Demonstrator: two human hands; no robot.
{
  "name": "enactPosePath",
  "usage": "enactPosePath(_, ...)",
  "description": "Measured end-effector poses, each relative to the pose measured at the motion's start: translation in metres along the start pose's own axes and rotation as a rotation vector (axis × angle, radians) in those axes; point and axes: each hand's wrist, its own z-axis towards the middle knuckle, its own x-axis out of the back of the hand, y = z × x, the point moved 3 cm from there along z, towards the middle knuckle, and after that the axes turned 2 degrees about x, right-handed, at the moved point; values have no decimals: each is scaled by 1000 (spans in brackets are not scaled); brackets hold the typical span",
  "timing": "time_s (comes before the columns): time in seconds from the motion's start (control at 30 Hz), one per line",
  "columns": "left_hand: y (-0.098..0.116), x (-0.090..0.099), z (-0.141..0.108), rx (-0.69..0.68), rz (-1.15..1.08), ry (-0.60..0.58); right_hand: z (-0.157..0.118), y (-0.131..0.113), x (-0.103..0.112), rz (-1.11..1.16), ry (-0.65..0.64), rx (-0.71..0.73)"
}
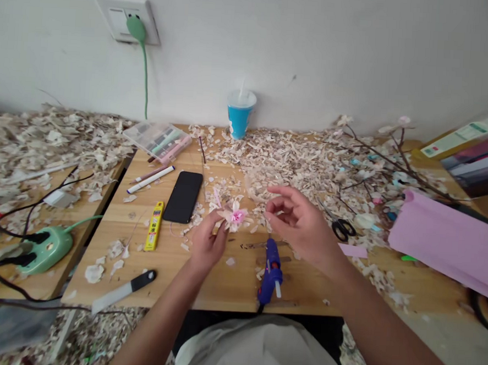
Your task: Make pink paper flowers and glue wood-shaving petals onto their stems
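Note:
My left hand (209, 238) is closed around the base of a small handmade flower (237, 215), which has pale petals and a bright pink centre. To its right, my right hand (299, 221) hovers over the table with its fingers bent and apart; I see nothing between them. Just below the two hands lies a blue glue gun (270, 272) with a white glue stick showing at its back end. A black phone (183, 197) rests left of the flower, with a yellow box (154, 226) beside it.
Pale petal-like scraps (282, 157) cover the table's back. A blue cup (240, 115) stands by the wall. Black scissors (342, 229), a branch (388, 161) and lilac paper (443, 239) are right. At left are a knife-like tool (124, 292), a marker (151, 179) and a green power strip (52, 250).

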Motion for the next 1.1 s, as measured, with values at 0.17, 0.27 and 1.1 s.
enactPosePath(0.17,35,6,1,-16,-24,46,-32,-12,10,90,21,-61)
enactPosePath(0.27,50,2,0,39,-40,20,-44,-17,19,65,19,-16)
enactPosePath(1.1,132,-22,-6,-96,99,-199,-85,-38,48,-382,170,373)
